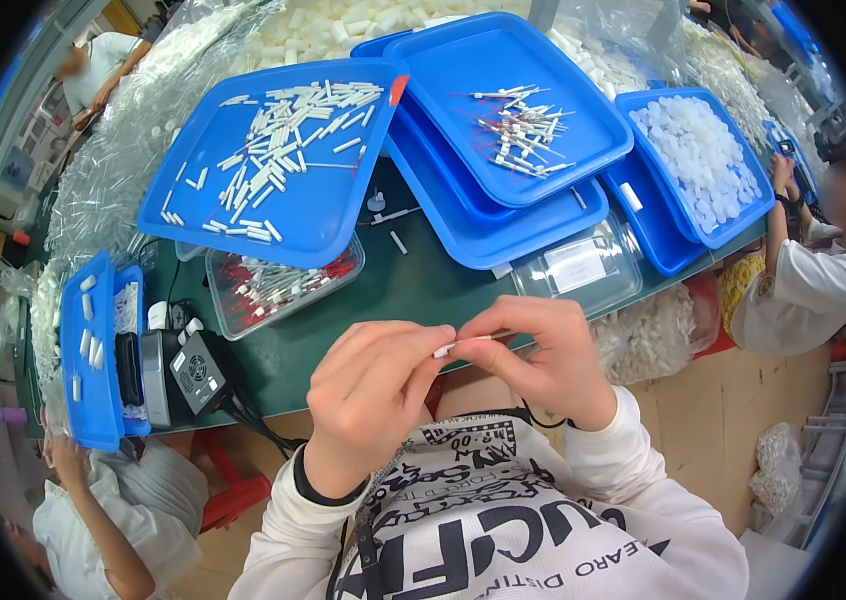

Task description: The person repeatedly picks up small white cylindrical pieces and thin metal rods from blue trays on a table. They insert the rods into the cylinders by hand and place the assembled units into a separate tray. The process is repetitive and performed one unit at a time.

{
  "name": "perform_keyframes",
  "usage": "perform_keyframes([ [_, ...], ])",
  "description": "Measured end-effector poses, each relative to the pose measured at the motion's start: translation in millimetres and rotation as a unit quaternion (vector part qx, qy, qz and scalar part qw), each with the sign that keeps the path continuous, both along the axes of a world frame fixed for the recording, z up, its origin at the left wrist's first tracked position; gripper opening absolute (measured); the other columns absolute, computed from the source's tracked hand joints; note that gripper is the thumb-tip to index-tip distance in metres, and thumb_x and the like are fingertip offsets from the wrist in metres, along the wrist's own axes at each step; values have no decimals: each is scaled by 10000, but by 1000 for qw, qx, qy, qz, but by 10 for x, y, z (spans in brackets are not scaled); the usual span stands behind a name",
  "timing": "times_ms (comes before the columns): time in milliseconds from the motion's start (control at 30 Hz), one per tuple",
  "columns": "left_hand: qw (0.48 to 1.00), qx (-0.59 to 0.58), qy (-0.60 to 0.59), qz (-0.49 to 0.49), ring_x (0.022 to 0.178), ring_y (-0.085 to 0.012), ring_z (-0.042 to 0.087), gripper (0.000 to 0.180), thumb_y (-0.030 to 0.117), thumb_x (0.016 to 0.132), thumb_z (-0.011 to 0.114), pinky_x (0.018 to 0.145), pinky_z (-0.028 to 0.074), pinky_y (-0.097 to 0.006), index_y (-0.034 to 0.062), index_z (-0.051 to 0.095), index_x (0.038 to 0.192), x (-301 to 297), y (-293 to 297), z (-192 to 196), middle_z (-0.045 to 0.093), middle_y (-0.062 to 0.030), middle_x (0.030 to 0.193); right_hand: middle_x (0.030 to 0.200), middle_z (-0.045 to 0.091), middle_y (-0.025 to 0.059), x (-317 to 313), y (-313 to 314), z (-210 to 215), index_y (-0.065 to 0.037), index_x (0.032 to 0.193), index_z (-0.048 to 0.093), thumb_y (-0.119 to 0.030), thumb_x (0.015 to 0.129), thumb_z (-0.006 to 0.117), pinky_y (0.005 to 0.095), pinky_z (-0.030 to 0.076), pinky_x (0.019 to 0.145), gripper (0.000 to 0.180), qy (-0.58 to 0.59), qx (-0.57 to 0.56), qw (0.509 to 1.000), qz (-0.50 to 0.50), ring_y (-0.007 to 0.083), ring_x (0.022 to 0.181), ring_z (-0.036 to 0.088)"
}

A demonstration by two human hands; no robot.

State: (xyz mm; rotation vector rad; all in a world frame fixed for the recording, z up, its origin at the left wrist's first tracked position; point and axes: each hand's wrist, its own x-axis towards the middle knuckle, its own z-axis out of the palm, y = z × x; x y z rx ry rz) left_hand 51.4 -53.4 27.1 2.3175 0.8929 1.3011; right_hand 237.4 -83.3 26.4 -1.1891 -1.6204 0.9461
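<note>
My left hand (pixel 368 385) and my right hand (pixel 548 355) meet in front of my chest, over the near edge of the green table (pixel 333 345). Fingertips of both pinch a small white tube (pixel 445 350), much of which the fingers cover. Beyond them, a blue tray (pixel 178 205) at the left carries many loose white tubes. To its right, another blue tray (pixel 443 80) holds a pile of thin white sticks (pixel 528 130) with red wires. Under the left tray sits a clear plastic box (pixel 243 325) of similar red-and-white pieces.
A blue tray (pixel 708 235) of translucent white caps (pixel 698 165) stands at the right, near a clear lidded box (pixel 608 265). A black device (pixel 205 370) with cables and a small blue tray (pixel 98 425) are at the left. Co-workers (pixel 808 285) sit on both sides.
</note>
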Motion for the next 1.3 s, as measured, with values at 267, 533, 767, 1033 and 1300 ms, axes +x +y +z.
perform_keyframes([
  [267, 1000, -24, -17, -4, 720, -244, 660, 264, -27, 676, 766, 635, 516, -324, 8, 690, 926, -30, 23, -48, 687, -94, 806, 769, 672, 98, 3, 52, -17, 8, 895, 683, -101, 839, 697, 267, 516, 603, 123, 4, -11, 1000, 17, 181, 665, 663],
  [533, 959, -62, 122, 248, 757, -229, 650, 272, 31, 728, 753, 679, 499, -328, 17, 669, 986, -696, 426, 71, 683, -108, 905, 766, 696, 72, 527, 844, 300, -17, 897, 709, -194, 865, 672, 256, 471, 616, 183, -152, 33, 981, -118, 108, 674, 624],
  [767, 937, -50, 238, 252, 860, -328, 580, 149, 17, 711, 688, 784, 466, -424, 17, 683, 860, -822, 714, -238, 649, -129, 855, 971, 669, 127, 1306, 2040, 59, -68, 943, 692, -252, 796, 708, 375, 512, 772, 237, -441, 38, 863, -242, 282, 902, 649],
  [1033, 895, 40, 322, 306, 793, -256, 576, 139, 19, 687, 695, 710, 434, -365, 76, 663, 811, -850, 680, -299, 640, -48, 822, 974, 662, 124, 81, 2181, 269, -88, 939, 688, -202, 786, 685, 408, 509, 806, 191, -378, 204, 902, -49, 309, 941, 633],
  [1300, 933, 68, 200, 291, 789, -258, 575, 128, -7, 697, 706, 699, 454, -370, 61, 665, 797, -899, 612, -234, 620, -46, 796, 893, 693, 165, -617, 2401, -30, -28, 893, 691, -52, 724, 643, 416, 557, 717, 178, -480, 162, 862, 21, 339, 853, 677],
])
